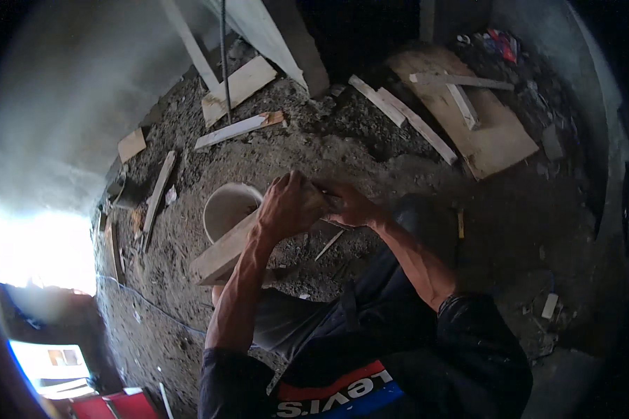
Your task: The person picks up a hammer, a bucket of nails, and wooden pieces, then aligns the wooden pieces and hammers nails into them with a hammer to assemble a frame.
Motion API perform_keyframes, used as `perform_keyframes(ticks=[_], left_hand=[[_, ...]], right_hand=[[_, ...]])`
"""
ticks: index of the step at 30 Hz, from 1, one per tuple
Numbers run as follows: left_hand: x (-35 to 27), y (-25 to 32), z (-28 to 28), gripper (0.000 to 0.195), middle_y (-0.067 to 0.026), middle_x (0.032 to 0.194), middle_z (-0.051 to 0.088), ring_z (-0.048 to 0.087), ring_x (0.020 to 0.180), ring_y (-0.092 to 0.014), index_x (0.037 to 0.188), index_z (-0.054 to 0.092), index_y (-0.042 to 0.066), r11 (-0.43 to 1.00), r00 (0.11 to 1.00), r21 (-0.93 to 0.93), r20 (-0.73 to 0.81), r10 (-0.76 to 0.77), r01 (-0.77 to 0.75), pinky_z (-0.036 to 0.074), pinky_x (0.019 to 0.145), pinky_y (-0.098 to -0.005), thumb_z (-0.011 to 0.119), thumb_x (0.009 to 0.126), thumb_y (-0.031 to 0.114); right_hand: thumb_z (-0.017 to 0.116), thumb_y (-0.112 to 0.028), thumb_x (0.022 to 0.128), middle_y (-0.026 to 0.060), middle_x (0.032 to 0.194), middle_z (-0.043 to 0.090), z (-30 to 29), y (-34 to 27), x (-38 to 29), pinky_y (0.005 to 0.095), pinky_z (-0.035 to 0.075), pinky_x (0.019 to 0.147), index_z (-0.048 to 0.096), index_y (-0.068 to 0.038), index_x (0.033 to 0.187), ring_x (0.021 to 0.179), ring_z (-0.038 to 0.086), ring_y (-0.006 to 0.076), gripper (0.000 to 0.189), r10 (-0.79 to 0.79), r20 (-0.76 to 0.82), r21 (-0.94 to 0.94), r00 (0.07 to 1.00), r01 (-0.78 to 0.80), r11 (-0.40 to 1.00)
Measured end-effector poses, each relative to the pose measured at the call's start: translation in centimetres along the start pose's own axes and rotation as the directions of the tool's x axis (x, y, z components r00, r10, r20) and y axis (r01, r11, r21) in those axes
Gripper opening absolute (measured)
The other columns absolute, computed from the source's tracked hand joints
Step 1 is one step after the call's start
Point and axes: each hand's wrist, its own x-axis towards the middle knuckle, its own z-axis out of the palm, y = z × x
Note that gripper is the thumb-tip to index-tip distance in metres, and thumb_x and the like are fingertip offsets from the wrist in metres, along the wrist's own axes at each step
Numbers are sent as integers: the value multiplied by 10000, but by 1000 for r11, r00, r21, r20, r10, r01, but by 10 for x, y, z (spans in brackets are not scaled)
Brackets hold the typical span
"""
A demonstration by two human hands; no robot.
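A short, thick piece of timber (225,251) lies slantwise before me, its near end towards the lower left and raised above the ground. My left hand (288,207) grips it from above near its far end, fingers bent over the wood. From the other side my right hand (354,204) closes around that same end, thumb and fingers apart across it. Whether a small separate thing sits in the right fingers is hidden. Just behind the timber stands a pale round bucket (217,209), partly covered by the wood and my left hand.
Rough dirt ground surrounds me. A thin stick (329,245) lies below my hands. A broken white-painted board (230,132), two battens (419,125) and a plywood sheet (503,141) lie ahead. A yellow-handled object (461,224) is at right. A thin cable (152,304) runs at left.
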Motion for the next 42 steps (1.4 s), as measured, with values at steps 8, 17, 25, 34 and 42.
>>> perform_keyframes(ticks=[8, 17, 25, 34, 42], left_hand=[[5, 15, -11, 600, -234, 1012, 595, 587, 996, -428, 1138, 476, -7, 998, 996, -65, 83, -20, 25, 485, 823, -515, 784, 719, 291], [6, 13, -4, 586, -239, 1042, 592, 583, 1006, -433, 1130, 473, -25, 994, 988, -26, 117, -105, 108, 481, 860, -506, 777, 733, 281], [1, 12, -4, 621, -243, 1059, 597, 599, 997, -435, 1142, 465, -16, 987, 986, -66, 90, -137, 143, 490, 830, -497, 786, 738, 330], [-3, 5, 0, 660, -227, 1113, 599, 612, 1002, -452, 1218, 422, 29, 975, 970, -49, 122, -210, 217, 497, 799, -527, 774, 761, 349], [-10, 15, 2, 721, -179, 1094, 596, 593, 1073, -387, 1182, 445, 46, 976, 973, 13, 71, -218, 217, 502, 819, -495, 823, 635, 325]], right_hand=[[791, -195, 820, 163, 1353, 547, -20, -13, -9, 398, 460, 1039, 446, -61, 1427, 1234, 551, 269, 711, 54, 54, 35, 997, -56, 998], [793, -258, 830, 166, 1272, 613, -9, 7, -7, 397, 501, 978, 501, -52, 1381, 1151, 613, 265, 656, -71, -22, -4, 997, 71, 997], [784, -331, 834, 174, 1293, 591, -16, -7, -2, 393, 472, 1004, 514, -23, 1363, 1189, 583, 273, 669, -70, 58, -80, 996, 74, 994], [686, -307, 918, 170, 1356, 552, -14, -4, -6, 406, 424, 1049, 456, -30, 1416, 1245, 537, 285, 615, 48, 108, -38, 993, -44, 998], [724, -425, 873, 191, 1386, 513, -16, -18, -5, 453, 413, 1054, 412, -38, 1443, 1268, 510, 338, 756, 27, 113, -146, 993, -10, 989]])
